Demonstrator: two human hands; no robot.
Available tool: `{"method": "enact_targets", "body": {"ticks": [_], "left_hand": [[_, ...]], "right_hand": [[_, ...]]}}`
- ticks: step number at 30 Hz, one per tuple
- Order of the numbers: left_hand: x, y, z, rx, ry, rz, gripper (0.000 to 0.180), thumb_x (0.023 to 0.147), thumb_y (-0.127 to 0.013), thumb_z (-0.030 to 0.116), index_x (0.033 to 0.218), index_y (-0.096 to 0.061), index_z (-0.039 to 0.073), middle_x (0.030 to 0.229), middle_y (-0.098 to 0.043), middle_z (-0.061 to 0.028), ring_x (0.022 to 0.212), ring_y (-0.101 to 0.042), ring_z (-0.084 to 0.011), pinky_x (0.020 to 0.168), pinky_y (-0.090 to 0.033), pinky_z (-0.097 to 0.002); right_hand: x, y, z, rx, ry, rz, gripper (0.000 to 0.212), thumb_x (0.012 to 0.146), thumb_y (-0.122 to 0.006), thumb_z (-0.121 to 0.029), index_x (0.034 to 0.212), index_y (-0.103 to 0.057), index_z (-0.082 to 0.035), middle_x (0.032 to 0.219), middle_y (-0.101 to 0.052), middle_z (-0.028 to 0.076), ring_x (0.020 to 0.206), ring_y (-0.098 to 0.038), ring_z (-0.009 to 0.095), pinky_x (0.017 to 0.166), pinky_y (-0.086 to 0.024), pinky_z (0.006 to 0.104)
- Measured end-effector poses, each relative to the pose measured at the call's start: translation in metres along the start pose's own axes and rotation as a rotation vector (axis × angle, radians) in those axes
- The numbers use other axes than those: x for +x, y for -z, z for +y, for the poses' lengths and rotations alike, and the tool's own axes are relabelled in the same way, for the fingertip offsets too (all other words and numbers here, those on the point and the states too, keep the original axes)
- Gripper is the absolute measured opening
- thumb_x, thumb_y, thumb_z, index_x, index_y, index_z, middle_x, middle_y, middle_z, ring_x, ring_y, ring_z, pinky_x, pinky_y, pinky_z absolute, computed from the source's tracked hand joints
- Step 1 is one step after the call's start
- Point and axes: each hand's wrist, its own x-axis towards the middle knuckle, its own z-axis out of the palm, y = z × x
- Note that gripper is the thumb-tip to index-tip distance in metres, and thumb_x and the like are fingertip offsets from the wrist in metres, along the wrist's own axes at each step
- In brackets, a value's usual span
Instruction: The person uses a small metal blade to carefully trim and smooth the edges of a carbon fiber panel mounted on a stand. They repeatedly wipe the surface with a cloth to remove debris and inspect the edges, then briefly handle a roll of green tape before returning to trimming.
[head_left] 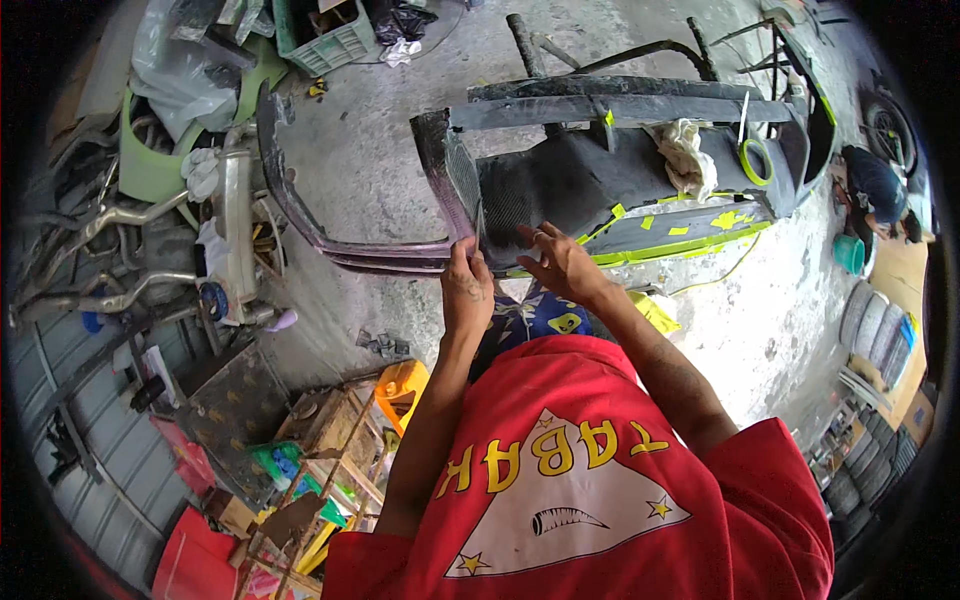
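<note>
A dark car bumper (560,170) lies across a stand in front of me, with yellow-green masking tape (640,256) along its near edge. My left hand (467,290) is closed in a pinch at the mesh section (464,180) on the bumper's left. Something thin and pale shows at its fingertips, too small to name. Just to the right, my right hand (562,262) reaches over the near edge, fingers apart and partly bent, with nothing visible in them. A roll of yellow-green tape (768,165) and a crumpled whitish cloth (690,165) rest on the bumper's right part.
Metal exhaust pipes (130,215) and a silver muffler (237,220) are piled on the left. A green crate (325,42) stands at the far left. Behind me are a wooden rack (335,440) and a yellow plastic container (401,388). Another person (875,185) crouches at the right.
</note>
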Motion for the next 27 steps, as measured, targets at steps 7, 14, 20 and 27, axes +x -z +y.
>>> {"method": "enact_targets", "body": {"ticks": [7,14,20,27], "left_hand": [[0.003,0.01,0.022,-0.035,-0.043,-0.078,0.036,0.103,-0.048,0.007,0.138,-0.051,0.0,0.11,-0.069,-0.0315,0.102,-0.069,-0.0477,0.087,-0.055,-0.0506],[0.007,0.012,0.019,-0.061,-0.13,-0.033,0.037,0.103,-0.048,0.007,0.138,-0.054,-0.001,0.112,-0.07,-0.0287,0.099,-0.07,-0.0441,0.087,-0.055,-0.0475],[0.017,0.014,-0.003,-0.079,-0.104,-0.117,0.036,0.102,-0.049,0.006,0.137,-0.055,-0.001,0.098,-0.071,-0.0239,0.079,-0.071,-0.0369,0.078,-0.056,-0.0437],[0.022,0.032,0.019,0.087,-0.234,-0.07,0.034,0.099,-0.053,0.006,0.132,-0.06,-0.002,0.1,-0.072,-0.0276,0.092,-0.072,-0.0431,0.085,-0.057,-0.0464]], "right_hand": [[0.021,-0.033,-0.019,-0.13,0.042,0.051,0.073,0.096,-0.068,-0.023,0.158,-0.037,-0.003,0.134,-0.056,0.033,0.114,-0.061,0.049,0.102,-0.051,0.0515],[0.029,-0.052,-0.037,-0.182,-0.065,0.033,0.08,0.092,-0.068,-0.023,0.16,-0.033,-0.002,0.133,-0.053,0.033,0.119,-0.056,0.05,0.105,-0.047,0.0535],[0.029,-0.053,-0.035,-0.147,0.007,0.037,0.087,0.086,-0.071,-0.014,0.163,-0.03,-0.009,0.134,-0.052,0.033,0.114,-0.057,0.049,0.103,-0.049,0.0531],[0.025,-0.053,-0.023,-0.163,0.011,0.025,0.09,0.088,-0.072,-0.015,0.166,-0.026,-0.017,0.131,-0.05,0.031,0.116,-0.057,0.051,0.102,-0.05,0.0537]]}}
